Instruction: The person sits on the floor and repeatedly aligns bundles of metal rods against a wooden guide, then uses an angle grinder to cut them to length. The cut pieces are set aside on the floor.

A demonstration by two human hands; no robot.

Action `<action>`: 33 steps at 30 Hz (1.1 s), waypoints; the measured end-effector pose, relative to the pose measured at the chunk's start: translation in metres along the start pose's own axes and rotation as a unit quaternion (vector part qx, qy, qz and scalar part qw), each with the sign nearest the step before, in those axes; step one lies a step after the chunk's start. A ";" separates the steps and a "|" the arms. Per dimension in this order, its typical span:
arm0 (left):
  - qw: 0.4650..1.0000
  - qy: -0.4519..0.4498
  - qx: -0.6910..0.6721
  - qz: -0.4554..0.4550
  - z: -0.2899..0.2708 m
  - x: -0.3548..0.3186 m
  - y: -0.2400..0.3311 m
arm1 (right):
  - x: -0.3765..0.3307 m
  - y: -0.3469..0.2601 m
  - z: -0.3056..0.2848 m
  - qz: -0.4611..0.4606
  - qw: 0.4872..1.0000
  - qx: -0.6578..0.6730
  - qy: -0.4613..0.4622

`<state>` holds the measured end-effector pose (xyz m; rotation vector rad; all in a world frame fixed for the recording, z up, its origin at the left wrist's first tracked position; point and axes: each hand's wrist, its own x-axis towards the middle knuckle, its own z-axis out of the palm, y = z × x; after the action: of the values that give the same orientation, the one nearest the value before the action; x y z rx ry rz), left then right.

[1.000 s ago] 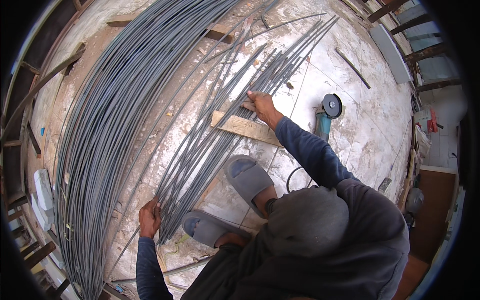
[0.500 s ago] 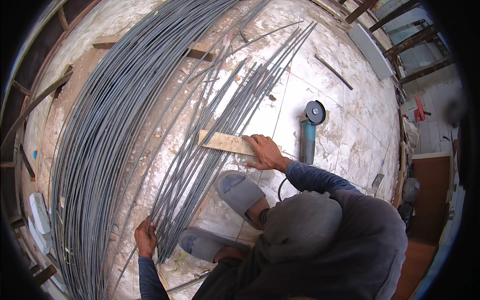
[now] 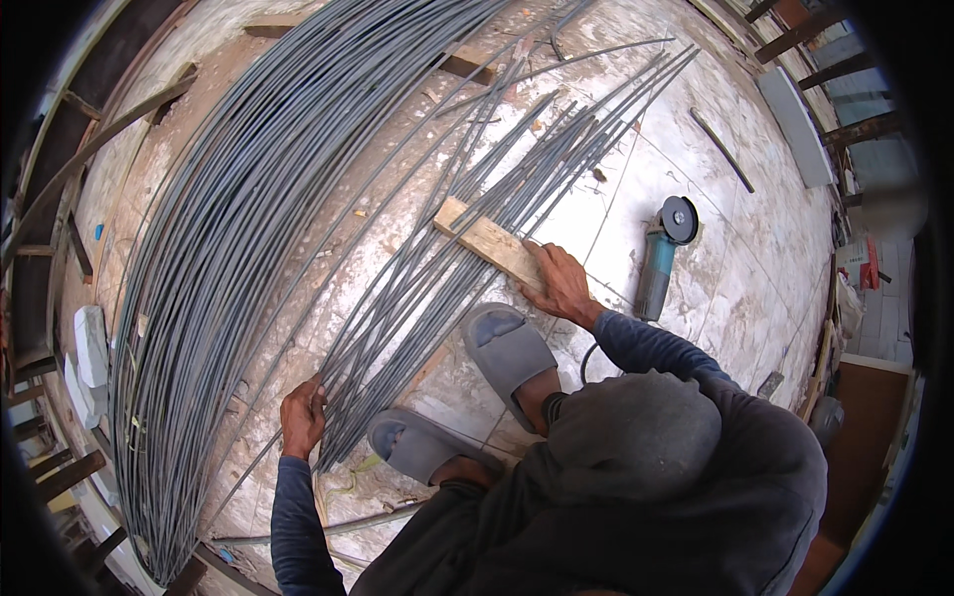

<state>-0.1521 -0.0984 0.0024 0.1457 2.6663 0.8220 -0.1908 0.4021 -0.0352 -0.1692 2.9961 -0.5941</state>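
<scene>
Left hand: the left hand [image 3: 301, 417] sits low on the left, fingers curled around the near ends of the loose bundle of thin grey steel rods [image 3: 467, 248], clasping them.
Right hand: the right hand [image 3: 558, 283] lies palm-down on the near end of the short pale wooden plank [image 3: 490, 243], fingers spread and pressing flat, not wrapped around it.
Rods: the bundle fans out from the left hand up and to the right across the pale dusty concrete floor [image 3: 715, 278]; the rods pass under the plank.
Plank: it lies across the rods, slanting from upper left down to the right hand.
Feet: two grey slide sandals [image 3: 507, 348] stand just beside the rods, between the two hands.
Nearby: a blue-bodied angle grinder with a dark disc [image 3: 664, 253] lies on the floor right of the right hand; a big curved stack of long grey rods [image 3: 229, 228] fills the left side.
</scene>
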 end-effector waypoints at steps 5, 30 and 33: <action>1.000 -0.001 -0.009 -0.016 -0.014 0.001 0.021 | -0.014 0.001 -0.002 0.003 1.000 0.013 0.018; 0.997 -0.040 0.041 0.047 0.000 0.010 0.001 | 0.002 -0.022 0.017 0.026 0.997 0.028 0.064; 0.997 -0.045 0.033 0.056 -0.002 0.010 -0.002 | 0.014 -0.027 0.022 0.027 0.995 0.044 0.080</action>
<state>-0.1618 -0.0993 -0.0006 0.3442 2.6202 0.7420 -0.2001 0.3675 -0.0458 -0.0351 3.1064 -0.7680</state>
